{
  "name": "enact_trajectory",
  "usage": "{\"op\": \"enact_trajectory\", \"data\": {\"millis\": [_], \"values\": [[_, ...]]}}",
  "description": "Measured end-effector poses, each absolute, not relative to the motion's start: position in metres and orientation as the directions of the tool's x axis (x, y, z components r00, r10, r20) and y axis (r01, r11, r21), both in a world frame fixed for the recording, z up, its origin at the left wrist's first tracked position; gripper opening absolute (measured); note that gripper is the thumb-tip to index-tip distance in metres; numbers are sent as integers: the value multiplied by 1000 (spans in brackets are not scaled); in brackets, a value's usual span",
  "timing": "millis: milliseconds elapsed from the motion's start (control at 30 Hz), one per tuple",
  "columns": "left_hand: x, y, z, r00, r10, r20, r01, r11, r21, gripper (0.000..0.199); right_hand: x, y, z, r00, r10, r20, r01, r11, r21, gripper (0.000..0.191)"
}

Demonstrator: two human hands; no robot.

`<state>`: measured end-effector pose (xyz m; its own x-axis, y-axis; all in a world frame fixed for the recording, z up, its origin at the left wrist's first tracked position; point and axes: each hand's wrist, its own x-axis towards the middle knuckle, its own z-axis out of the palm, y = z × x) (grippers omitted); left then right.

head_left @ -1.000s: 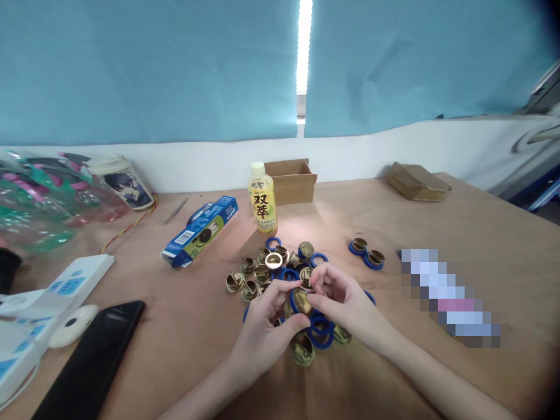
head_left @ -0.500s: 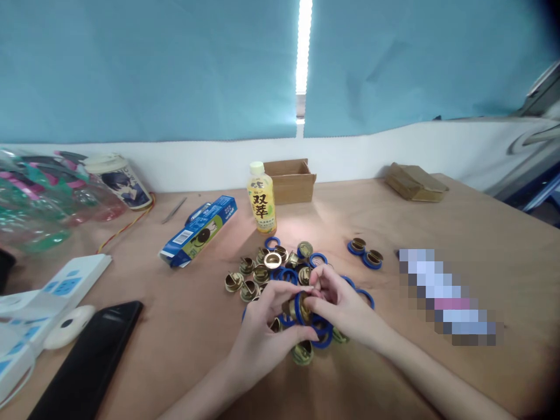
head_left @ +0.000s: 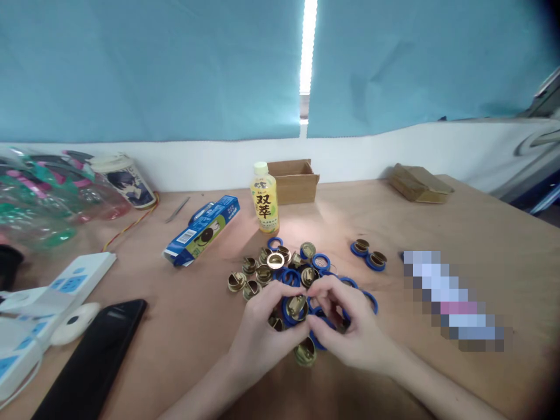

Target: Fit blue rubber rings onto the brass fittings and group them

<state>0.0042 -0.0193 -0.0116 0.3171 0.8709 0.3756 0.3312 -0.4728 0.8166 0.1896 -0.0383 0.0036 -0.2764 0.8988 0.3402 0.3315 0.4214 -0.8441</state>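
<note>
Between my two hands, above the pile, is a round brass fitting (head_left: 298, 305) with a blue ring around its lower left side. My left hand (head_left: 266, 326) grips it from the left, thumb below and index finger above. From the right, my right hand (head_left: 350, 324) has its bent index finger and thumb at the fitting's edge. Several brass fittings (head_left: 237, 282) with slotted tops lie to the left and behind. Loose blue rings (head_left: 321, 262) are mixed in behind and to the right, some partly hidden by my fingers. Another brass fitting (head_left: 305, 352) lies below my fingertips.
Two brass fittings seated in blue rings (head_left: 375, 261) sit apart at right, near a blurred-out item (head_left: 450, 297). Behind stand a yellow drink bottle (head_left: 265, 201) and a cardboard box (head_left: 295, 189). Leftward are a blue carton (head_left: 203, 230), a black phone (head_left: 94, 361) and a power strip (head_left: 70, 283).
The fitting has been turned so its slotted face points up toward me. My right fingers have spread from a pinch over it to its right edge. The view has shifted slightly.
</note>
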Motion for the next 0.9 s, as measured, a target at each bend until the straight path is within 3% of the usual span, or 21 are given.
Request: {"op": "enact_trajectory", "data": {"millis": [200, 300, 367, 467, 633, 767, 900], "values": [[6, -19, -10, 405, 799, 445, 344, -584, 735, 38, 190, -35, 3, -288, 860, 420, 392, 506, -768, 22], [5, -20, -16, 434, 773, 463, 378, -623, 685, 53, 193, -32, 3, -369, 786, 497, 399, 617, -679, 8], [4, -21, -19, 454, 765, 456, 398, -632, 665, 66, 195, -31, 5, -383, 772, 507, 427, 634, -645, 11], [1, -19, -21, 463, 780, 421, 440, -615, 655, 73, 202, -25, 11, -275, 845, 458, 532, 531, -660, 18], [-1, -13, -21, 518, 731, 444, 509, -681, 527, 51, 237, -1, 11, 172, 932, 318, 637, 141, -758, 24], [0, -12, -23, 637, 649, 417, 517, -760, 393, 32, 268, 15, 0, 264, 929, 260, 774, -43, -632, 25], [2, -11, -24, 664, 626, 409, 509, -779, 366, 24, 277, 19, -10, 244, 929, 279, 877, -88, -472, 23]]}}
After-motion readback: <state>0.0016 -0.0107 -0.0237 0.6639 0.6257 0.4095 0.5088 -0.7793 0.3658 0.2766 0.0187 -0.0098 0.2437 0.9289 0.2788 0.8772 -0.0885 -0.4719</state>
